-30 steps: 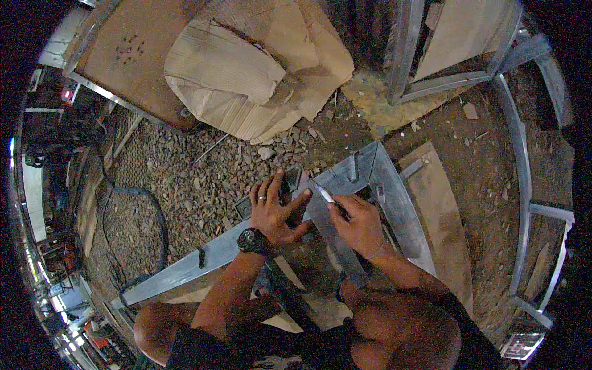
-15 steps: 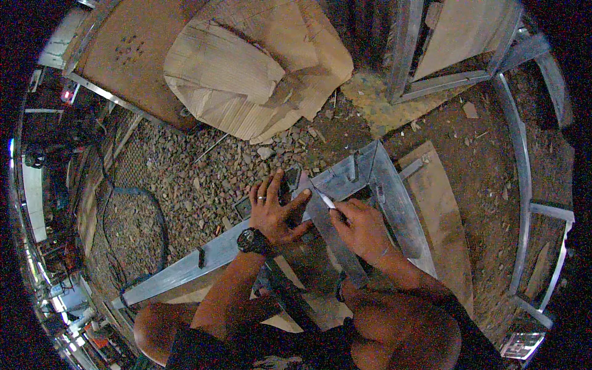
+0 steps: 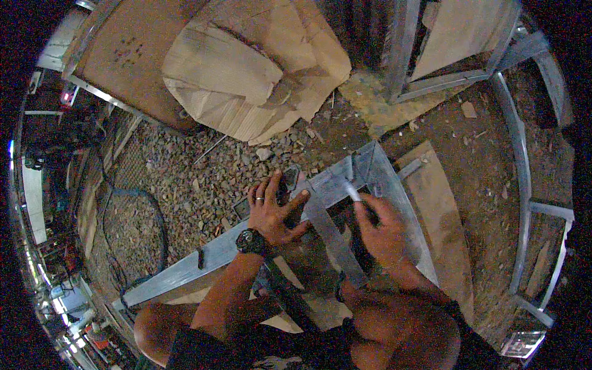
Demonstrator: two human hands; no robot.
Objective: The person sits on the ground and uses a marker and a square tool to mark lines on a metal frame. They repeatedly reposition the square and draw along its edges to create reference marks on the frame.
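My left hand (image 3: 271, 213) lies with fingers spread across a grey metal frame bar (image 3: 185, 265). Its fingertips touch the edge of a flat metal strip (image 3: 338, 243) that crosses the bar and runs down toward my knees. Dark rectangular openings show beside those fingers; what lies under the palm is hidden. In my right hand (image 3: 383, 228) is a white pen-like marker (image 3: 352, 190), its tip end pointing up-left over the bar near the frame's corner (image 3: 375, 151). This hand is slightly blurred, just right of the strip.
Gravel (image 3: 179, 179) and bare soil surround the frame. A large cardboard piece (image 3: 228, 74) lies ahead, and another cardboard sheet (image 3: 441, 209) sits under the frame's right side. Other metal frames (image 3: 521, 142) stand at right. A dark hose (image 3: 161, 228) curves at left.
My right hand has moved to the right and slightly up with the marker, away from the strip's edge. My left hand stays in place.
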